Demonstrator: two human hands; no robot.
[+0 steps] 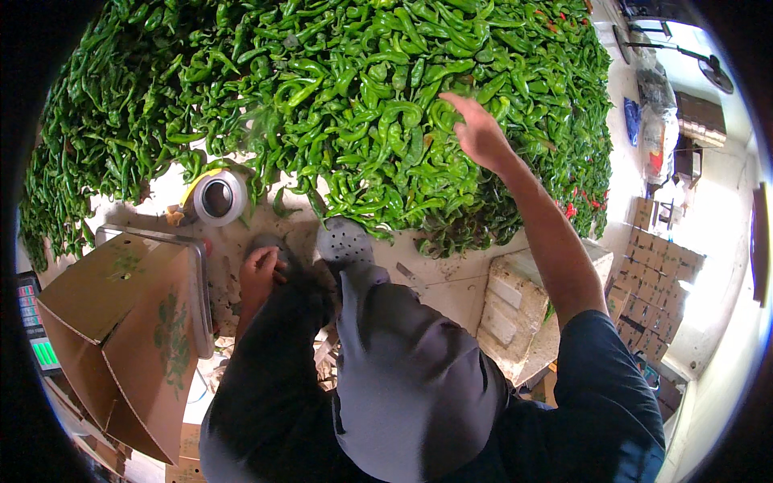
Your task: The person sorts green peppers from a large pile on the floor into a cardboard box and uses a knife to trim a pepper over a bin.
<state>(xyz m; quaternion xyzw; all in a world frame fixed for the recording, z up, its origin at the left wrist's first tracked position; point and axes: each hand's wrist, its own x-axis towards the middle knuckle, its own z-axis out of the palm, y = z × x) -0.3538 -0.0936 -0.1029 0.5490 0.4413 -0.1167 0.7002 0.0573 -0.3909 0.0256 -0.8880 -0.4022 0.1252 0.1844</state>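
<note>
Green chili peppers [386,121] lie heaped in a wide pile across the floor before me. My right hand [483,136] reaches over the pile at the right of centre. Its index finger points forward over the peppers, apart from the thumb, and nothing shows between the two; the underside of the palm is hidden. My left hand [259,275] hangs by my left shoe, fingers loosely curled, with nothing seen in it. A roll of clear packing tape [235,196] with a yellow-edged dispenser [198,186] stands by the pile's near edge, beyond my left hand.
On my left, an open cardboard box [151,314] stands on a metal scale platform [202,302], beside a lit scale display [39,326]. A dirty foam box [513,302] is on my right. Stacked cartons [655,271] line the far right. My grey perforated shoe [345,241] touches the pile's edge.
</note>
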